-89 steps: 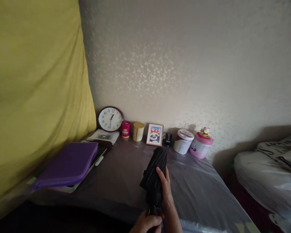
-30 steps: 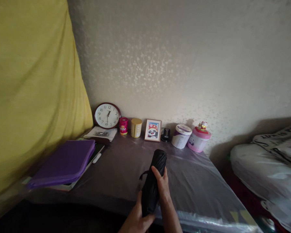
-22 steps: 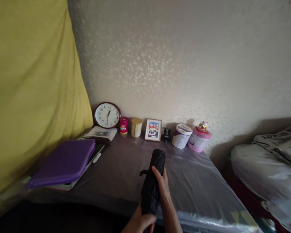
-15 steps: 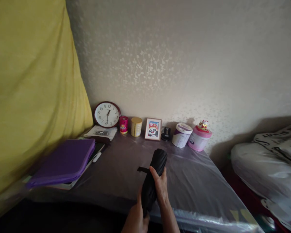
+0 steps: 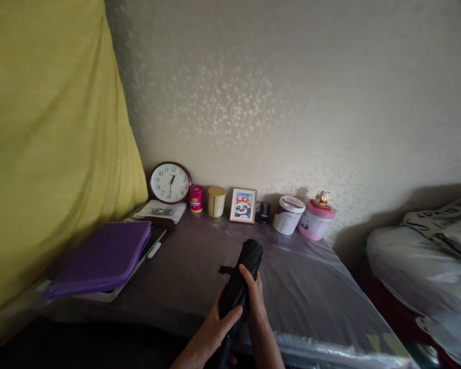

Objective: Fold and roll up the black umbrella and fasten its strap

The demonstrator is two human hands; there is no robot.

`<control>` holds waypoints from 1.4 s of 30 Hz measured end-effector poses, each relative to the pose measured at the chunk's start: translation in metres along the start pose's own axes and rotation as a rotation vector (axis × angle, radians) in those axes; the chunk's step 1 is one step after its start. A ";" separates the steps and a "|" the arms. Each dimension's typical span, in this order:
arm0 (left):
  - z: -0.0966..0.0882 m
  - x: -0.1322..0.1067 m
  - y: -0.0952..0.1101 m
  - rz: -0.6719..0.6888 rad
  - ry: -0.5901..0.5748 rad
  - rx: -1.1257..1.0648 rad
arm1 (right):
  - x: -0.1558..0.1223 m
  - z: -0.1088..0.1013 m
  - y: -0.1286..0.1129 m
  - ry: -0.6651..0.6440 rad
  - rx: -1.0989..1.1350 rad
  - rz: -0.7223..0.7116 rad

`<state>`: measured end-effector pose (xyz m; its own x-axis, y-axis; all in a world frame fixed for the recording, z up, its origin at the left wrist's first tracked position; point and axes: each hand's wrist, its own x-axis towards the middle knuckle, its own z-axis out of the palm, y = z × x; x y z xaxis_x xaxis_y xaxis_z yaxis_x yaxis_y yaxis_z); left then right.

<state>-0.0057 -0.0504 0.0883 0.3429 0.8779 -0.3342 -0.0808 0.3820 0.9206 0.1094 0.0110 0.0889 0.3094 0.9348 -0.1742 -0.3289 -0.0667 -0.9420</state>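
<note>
A folded black umbrella [image 5: 250,254] is held at a slant over the near part of the table, its top end leaning away and to the right. My left hand [image 5: 219,324] wraps its lower part, thumb lying across the front. Higher up on the right side, my right hand [image 5: 254,293] is closed around the folded cloth, thumb pointing upward. From the umbrella's left side a short black strap [image 5: 226,269] sticks out loose. The umbrella's lower end drops below the left hand and is partly hidden.
Along the wall stand a clock [image 5: 170,182], a pink tin [image 5: 195,199], a yellow can [image 5: 216,202], a framed panda picture [image 5: 243,205], a small black object [image 5: 264,212], a white tub [image 5: 288,215] and a pink-lidded tub [image 5: 316,220]. A purple folder [image 5: 100,259] lies left. Wrapped bundles [image 5: 418,266] sit right.
My left hand has moved up the umbrella, and its thumb now crosses the front. The umbrella has shifted slightly down; the right hand keeps its hold.
</note>
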 end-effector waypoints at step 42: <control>-0.021 0.030 -0.020 0.368 0.395 1.621 | 0.000 -0.056 0.020 -0.454 -0.671 -0.640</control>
<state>-0.0131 -0.0254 0.0555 0.2702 0.9539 0.1307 0.9509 -0.2856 0.1189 0.1522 -0.0097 0.0539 -0.1601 0.8982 0.4094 0.3873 0.4386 -0.8109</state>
